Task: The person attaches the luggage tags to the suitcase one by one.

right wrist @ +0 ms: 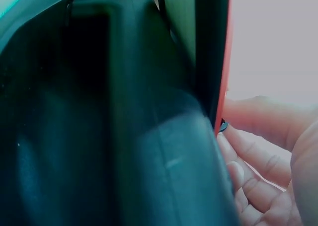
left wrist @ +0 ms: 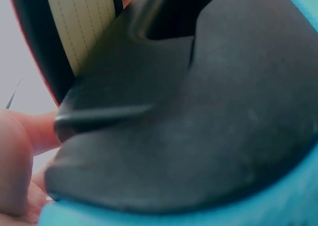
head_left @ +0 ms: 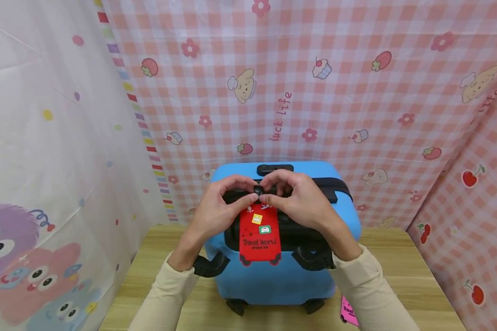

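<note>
- the red "travel world" luggage tag hangs over the near side of the blue suitcase, in front of its black fitting.
- its long axis runs from near the suitcase's top edge down toward the suitcase's wheels; its upper end lies right between and just below the fingertips, so neither hand is clearly nearer.
- at that upper end sits a small black fastener, close under the suitcase's top edge.
- left hand: on the left of the suitcase's middle, thumb and forefinger bent toward each other, pinching the fastener from that side; the left wrist view hides the actual contact.
- right hand: on the right of the suitcase's middle, thumb and forefinger nearly together, pinching the fastener from the other side, the remaining fingers curled in.
- a pink luggage tag lies on the wooden table, beside the suitcase's lower right, partly behind the right sleeve.
</note>
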`<control>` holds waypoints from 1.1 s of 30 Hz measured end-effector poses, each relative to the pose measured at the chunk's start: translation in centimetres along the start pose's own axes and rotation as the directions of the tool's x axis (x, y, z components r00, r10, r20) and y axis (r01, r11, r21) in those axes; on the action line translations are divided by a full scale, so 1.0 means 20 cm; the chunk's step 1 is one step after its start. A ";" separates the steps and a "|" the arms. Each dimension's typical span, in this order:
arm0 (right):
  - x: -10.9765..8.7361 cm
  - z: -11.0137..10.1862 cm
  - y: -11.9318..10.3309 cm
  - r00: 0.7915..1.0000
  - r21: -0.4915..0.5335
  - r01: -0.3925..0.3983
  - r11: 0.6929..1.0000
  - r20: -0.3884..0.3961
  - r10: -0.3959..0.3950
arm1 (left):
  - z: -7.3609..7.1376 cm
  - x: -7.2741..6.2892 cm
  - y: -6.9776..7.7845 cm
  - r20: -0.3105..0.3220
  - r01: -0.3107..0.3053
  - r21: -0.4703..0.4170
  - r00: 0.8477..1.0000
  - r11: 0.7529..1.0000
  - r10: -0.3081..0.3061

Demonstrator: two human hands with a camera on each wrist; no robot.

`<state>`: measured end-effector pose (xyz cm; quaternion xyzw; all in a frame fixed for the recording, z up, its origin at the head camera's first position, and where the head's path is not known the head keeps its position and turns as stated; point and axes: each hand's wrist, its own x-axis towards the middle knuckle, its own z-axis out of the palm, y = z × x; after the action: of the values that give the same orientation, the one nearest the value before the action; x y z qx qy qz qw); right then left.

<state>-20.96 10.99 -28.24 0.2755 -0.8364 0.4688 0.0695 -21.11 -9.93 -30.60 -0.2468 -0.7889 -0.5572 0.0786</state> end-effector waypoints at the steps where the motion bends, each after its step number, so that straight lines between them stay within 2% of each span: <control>1: 0.00 0.00 0.00 1.000 0.000 -0.001 1.000 0.000 0.001 | 0.00 0.00 0.00 -0.001 0.000 -0.002 1.000 1.000 0.000; 33: 0.00 0.02 0.00 0.998 0.013 0.036 0.999 -0.048 -0.036 | 0.01 0.01 0.01 -0.043 0.009 0.012 0.999 1.000 -0.009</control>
<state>-20.81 10.70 -28.38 0.2797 -0.8262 0.4796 0.0958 -21.21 -9.61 -30.43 -0.2309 -0.7915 -0.5579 0.0944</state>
